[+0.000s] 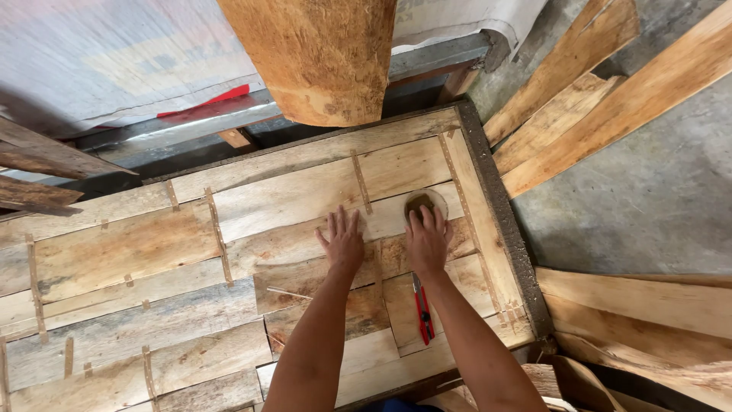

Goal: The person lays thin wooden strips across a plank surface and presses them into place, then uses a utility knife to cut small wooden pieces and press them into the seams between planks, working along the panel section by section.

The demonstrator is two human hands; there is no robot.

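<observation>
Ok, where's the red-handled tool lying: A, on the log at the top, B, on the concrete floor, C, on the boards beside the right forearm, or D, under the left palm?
C: the red-handled tool lies on the wooden panel right beside the right forearm, behind the right hand.

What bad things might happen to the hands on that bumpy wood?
1. The left hand lies flat on the rough wooden panel, so a splinter might prick the palm if it slides.
2. The right hand presses a round pad near the panel's edge; it might slip off toward the dark border.
3. A red tool lies just under the right forearm; an arm dragged back might knock or scrape it.
</observation>
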